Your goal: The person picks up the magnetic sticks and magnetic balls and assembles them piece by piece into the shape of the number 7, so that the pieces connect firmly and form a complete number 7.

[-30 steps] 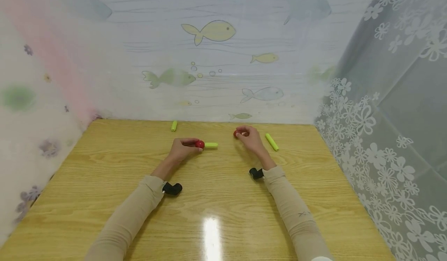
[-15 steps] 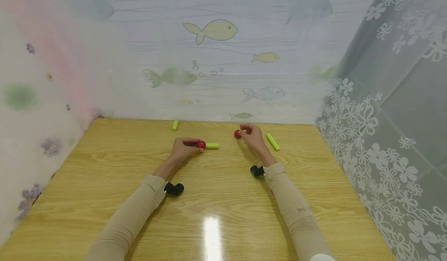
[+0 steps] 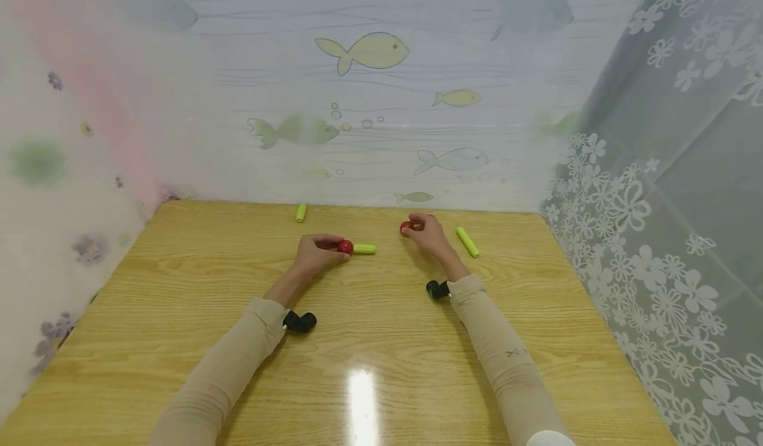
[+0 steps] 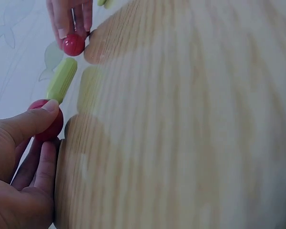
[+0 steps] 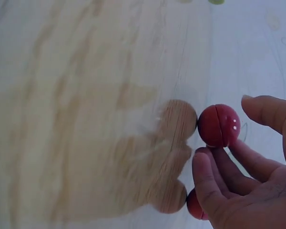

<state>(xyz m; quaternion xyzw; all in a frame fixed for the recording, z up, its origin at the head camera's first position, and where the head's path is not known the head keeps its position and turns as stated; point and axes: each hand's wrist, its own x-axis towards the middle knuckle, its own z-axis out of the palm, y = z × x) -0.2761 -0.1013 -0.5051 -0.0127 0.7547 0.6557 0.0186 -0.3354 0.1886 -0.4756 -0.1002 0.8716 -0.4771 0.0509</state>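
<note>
Left hand (image 3: 311,257) pinching a red ball (image 3: 345,247), yellow-green stick (image 3: 365,249) butted against it, pointing right; mid-width, toward far edge of surface (image 3: 381,320). Right hand (image 3: 432,238): fingertips at second ball (image 5: 217,126), closer to that edge; thumb looks off it from one side, can't tell if gripped. Third ball (image 5: 194,206) part-hidden behind those fingers. Another stick (image 3: 301,213) at far edge, left of centre; last stick (image 3: 467,242) beside right hand, toward far right corner.

We saw the left hand (image 4: 9,191) pinch a red ball (image 4: 55,125) at one end of a yellow-green stick (image 4: 62,80); near the other, the right hand (image 4: 63,16) touched another red ball (image 4: 74,45) (shiny).
</note>
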